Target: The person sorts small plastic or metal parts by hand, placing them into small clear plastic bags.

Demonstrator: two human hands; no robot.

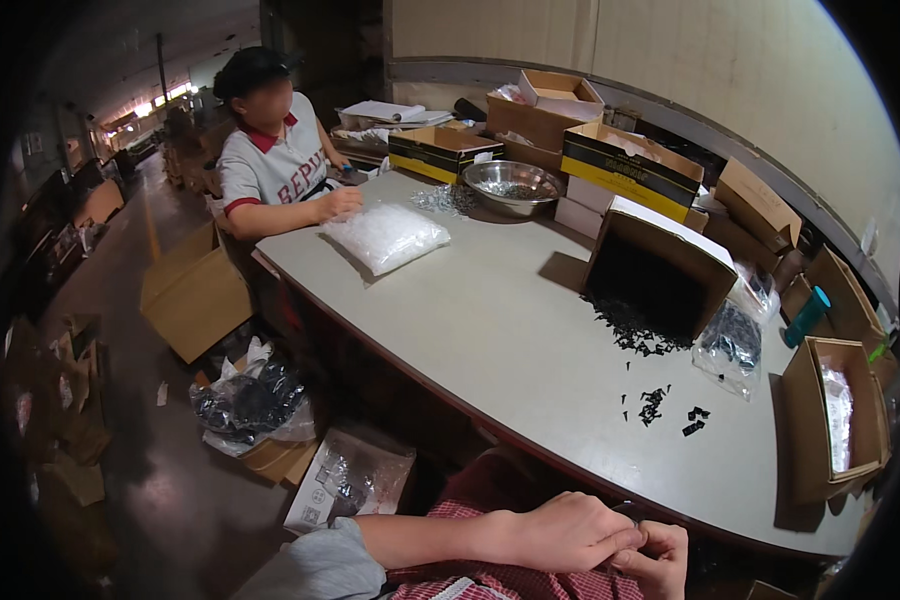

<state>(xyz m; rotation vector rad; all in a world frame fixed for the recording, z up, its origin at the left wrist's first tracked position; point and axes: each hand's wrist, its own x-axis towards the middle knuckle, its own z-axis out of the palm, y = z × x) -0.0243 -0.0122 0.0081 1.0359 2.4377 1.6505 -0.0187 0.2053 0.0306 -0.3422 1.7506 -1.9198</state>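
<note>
My left hand point(568, 533) and my right hand point(658, 560) meet over my lap, just below the table's near edge. Both have their fingers closed and their tips together. A bit of something dark shows between them, too small and covered to name. Beyond them on the table lies a small pile of black pieces point(652, 406), with a few more black pieces point(695, 421) to its right. Behind these, a carton point(660, 245) on its side spills a larger heap of similar black parts point(635, 325).
Across the grey table point(450, 300), a co-worker point(275, 165) sits by a white plastic-wrapped pack point(385, 238). A metal bowl point(513, 188) and open cartons point(630, 165) line the back. An open box point(832, 420) stands right. Boxes with plastic bags point(255, 400) sit on the floor left.
</note>
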